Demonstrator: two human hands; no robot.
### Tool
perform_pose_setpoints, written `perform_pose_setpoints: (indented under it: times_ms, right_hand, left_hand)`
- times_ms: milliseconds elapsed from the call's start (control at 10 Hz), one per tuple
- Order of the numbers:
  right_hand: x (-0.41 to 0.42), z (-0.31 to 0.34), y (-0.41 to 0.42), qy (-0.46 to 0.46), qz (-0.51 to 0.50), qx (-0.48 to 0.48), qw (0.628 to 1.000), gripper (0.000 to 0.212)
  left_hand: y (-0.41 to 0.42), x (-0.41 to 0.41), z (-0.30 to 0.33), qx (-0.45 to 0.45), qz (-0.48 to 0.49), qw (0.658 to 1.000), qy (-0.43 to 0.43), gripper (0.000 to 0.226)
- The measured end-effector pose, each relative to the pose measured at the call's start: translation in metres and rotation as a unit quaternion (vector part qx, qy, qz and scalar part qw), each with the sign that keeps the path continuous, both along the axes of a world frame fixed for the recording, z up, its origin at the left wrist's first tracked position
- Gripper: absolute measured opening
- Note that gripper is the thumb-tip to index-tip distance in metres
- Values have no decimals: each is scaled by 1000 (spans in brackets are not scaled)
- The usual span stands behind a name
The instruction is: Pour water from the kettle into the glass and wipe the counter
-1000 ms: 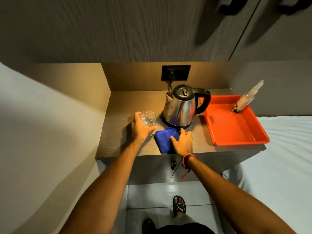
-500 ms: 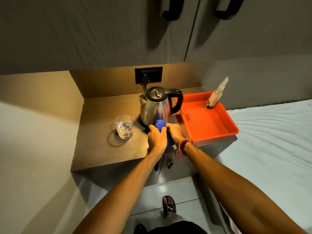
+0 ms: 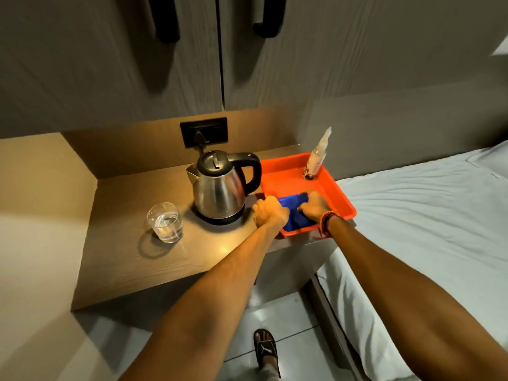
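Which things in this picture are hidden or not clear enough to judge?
- Head view: most of the blue cloth in the orange tray is covered by the left hand and right hand.
- Water level inside the kettle: hidden by its steel wall.
- Label on the bottle: too small to read.
- Counter dampness: cannot tell.

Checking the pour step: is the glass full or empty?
Partly full: the upright glass on the counter shows clear water in its lower part.
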State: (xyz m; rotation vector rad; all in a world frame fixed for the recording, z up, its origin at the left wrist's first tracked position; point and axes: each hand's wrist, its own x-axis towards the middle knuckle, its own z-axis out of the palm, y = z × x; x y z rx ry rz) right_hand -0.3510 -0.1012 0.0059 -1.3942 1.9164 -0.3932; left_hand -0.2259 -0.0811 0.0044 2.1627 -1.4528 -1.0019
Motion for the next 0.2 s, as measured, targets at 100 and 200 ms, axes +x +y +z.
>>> perform_pose_setpoints:
  times_ms: [100, 200]
  right_hand:
    - [3, -14, 0, 91, 70, 27, 993, 58]
    - [4, -7, 0, 167, 97, -10, 981, 49]
  left_hand:
    - [8, 3, -1, -35, -43, 997, -51, 43]
    - [17, 14, 11, -113, -81, 987, -76, 40]
